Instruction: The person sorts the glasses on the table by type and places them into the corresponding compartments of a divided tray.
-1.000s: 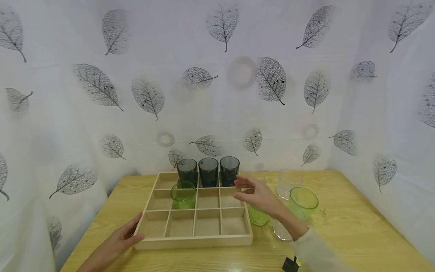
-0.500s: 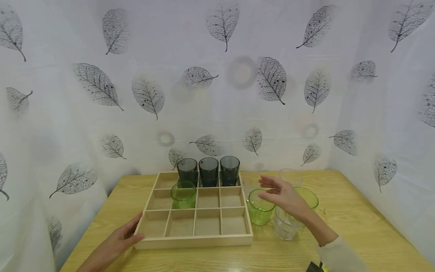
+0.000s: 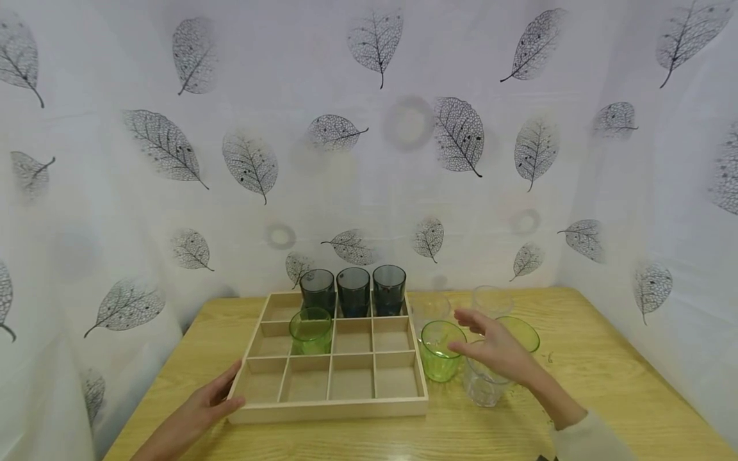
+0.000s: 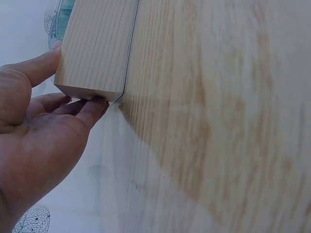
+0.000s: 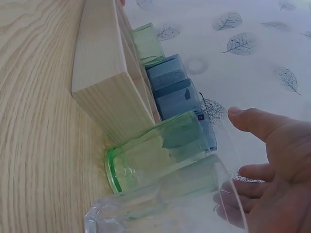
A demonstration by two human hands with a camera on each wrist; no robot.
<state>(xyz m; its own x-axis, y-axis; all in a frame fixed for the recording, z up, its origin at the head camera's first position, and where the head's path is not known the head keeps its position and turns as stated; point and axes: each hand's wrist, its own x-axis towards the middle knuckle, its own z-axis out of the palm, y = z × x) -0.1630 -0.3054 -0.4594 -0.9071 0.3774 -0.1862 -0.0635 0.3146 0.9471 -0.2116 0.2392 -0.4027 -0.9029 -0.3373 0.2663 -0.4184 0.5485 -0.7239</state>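
Observation:
My left hand (image 3: 198, 413) holds the front left corner of a divided wooden tray (image 3: 328, 410). In the left wrist view its thumb lies at the top edge and the fingers (image 4: 92, 109) curl against the side. My right hand (image 3: 498, 351) is over the glasses right of the tray, thumb and fingers spread, holding nothing. Below it stands a clear glass (image 3: 483, 390), with a green glass (image 3: 441, 358) close to its left. Another green glass (image 3: 523, 331) is partly hidden behind the hand. In the right wrist view the fingers show just past the clear glass (image 5: 146, 208).
Three dark grey glasses (image 3: 354, 293) stand in the tray's back row, and one green glass (image 3: 311, 334) in the middle row. More clear glasses (image 3: 492, 299) stand farther back on the wooden table (image 3: 611, 384). A leaf-patterned curtain (image 3: 369, 192) surrounds the table.
My right hand has moved right, from beside the rightmost dark glass to over the glasses next to the tray. The left hand and the tray have stayed put.

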